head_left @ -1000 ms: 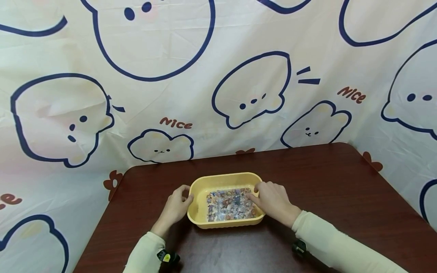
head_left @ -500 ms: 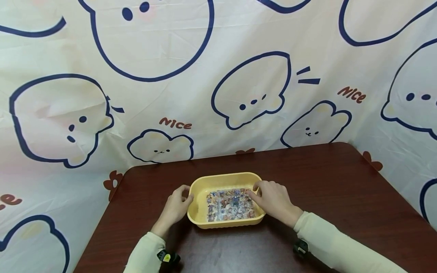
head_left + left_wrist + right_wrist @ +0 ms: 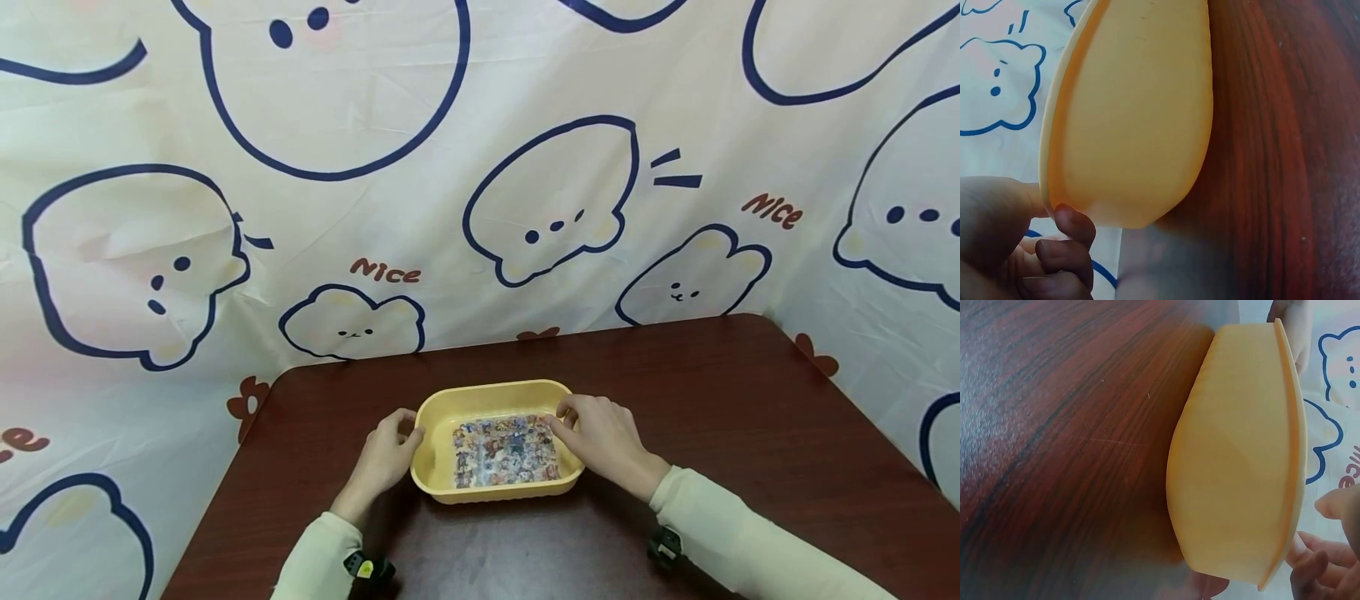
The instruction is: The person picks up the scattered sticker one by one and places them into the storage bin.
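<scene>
A yellow plastic basin with rounded corners stands on the table in front of me. Flat on its bottom lies a glossy rectangle printed with many tiny coloured figures; its exact kind is unclear. At the basin's left end, my left hand pinches the rim, with curled fingertips against the outside in the left wrist view. My right hand is at the opposite end. Its fingers touch the rim, while the thumb hangs over the inside, apart from the wall in the right wrist view.
The dark brown wooden table spreads out around the basin. Behind and beside it hangs a pale cloth with blue cartoon outlines. Each sleeved wrist carries a dark strapped device, such as the left one.
My right hand has shifted slightly up and to the right, and its thumb has drawn back from above the printed rectangle. The left hand and the basin stay almost still.
</scene>
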{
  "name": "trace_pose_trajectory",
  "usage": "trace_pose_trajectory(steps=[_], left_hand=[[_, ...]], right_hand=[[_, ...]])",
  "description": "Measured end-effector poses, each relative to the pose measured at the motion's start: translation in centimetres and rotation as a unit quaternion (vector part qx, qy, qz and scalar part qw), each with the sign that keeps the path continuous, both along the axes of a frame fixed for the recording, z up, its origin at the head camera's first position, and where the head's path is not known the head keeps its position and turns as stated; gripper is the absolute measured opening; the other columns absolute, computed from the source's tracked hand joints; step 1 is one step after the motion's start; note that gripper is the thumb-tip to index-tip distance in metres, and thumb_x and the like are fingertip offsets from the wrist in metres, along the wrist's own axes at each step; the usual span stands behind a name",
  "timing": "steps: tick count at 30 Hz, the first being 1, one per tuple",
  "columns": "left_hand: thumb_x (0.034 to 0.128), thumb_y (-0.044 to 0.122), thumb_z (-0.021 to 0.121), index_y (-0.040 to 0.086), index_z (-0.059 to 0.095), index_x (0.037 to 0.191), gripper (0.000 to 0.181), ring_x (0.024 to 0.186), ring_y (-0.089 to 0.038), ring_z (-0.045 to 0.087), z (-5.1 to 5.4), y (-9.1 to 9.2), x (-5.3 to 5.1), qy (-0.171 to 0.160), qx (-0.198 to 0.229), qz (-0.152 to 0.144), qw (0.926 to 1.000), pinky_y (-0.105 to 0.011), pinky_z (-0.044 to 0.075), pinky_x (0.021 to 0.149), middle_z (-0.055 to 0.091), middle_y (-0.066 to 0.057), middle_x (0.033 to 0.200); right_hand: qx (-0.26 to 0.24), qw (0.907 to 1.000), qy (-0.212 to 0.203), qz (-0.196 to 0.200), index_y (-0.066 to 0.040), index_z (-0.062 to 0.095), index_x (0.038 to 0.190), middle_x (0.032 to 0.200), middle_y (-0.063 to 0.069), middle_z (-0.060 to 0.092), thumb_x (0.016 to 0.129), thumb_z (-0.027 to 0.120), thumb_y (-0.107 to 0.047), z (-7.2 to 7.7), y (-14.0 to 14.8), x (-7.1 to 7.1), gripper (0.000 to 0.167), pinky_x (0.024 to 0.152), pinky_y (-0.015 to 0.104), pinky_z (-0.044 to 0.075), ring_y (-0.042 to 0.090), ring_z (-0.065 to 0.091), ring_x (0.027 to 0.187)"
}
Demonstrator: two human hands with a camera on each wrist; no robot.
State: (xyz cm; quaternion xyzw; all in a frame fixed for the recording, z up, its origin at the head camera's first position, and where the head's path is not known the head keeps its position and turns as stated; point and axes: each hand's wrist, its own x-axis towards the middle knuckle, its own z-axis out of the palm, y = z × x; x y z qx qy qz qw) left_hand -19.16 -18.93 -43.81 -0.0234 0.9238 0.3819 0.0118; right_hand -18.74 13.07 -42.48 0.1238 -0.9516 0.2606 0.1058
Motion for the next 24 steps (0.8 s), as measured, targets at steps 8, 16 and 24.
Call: trace_pose_trajectory(steps=[8, 16, 24], left_hand=[[0.1004, 0.022, 0.059, 0.006, 0.062, 0.121, 0.027, 0.077, -0.016, 0.067, 0.4, -0.2, 0.1, 0.000, -0.001, 0.014, 0.9999, -0.028, 0.049, 0.062, 0.072, -0.013, 0.097], [0.1010, 0.022, 0.058, 0.006, 0.060, 0.124, 0.028, 0.055, -0.013, 0.054, 1.3, -0.3, 0.4, -0.012, 0.021, 0.013, 0.9996, -0.028, 0.040, 0.051, 0.061, -0.004, 0.062], [0.1019, 0.021, 0.056, 0.006, 0.059, 0.123, 0.026, 0.050, -0.012, 0.048, 2.1, -0.7, 0.5, 0.002, 0.040, 0.022, 0.9989, -0.026, 0.036, 0.047, 0.053, 0.000, 0.055]], right_hand=[[-0.013, 0.9999, -0.004, -0.005, -0.021, 0.072, 0.087, 0.071, -0.011, 0.066, 0.091, 0.074, -0.039, 0.2, 0.2, 0.1, 0.019, 0.046, 0.027, 0.038, 0.004, 0.049, 0.052], [-0.026, 0.9996, -0.003, -0.013, -0.022, 0.071, 0.085, 0.075, -0.010, 0.068, 0.091, 0.073, -0.035, 0.4, 0.4, 0.1, 0.015, 0.049, 0.027, 0.039, 0.004, 0.050, 0.056], [-0.036, 0.9992, 0.003, -0.020, -0.019, 0.073, 0.087, 0.077, -0.007, 0.069, 0.092, 0.071, -0.035, 0.9, 0.7, 0.0, 0.016, 0.052, 0.027, 0.040, 0.006, 0.052, 0.060]])
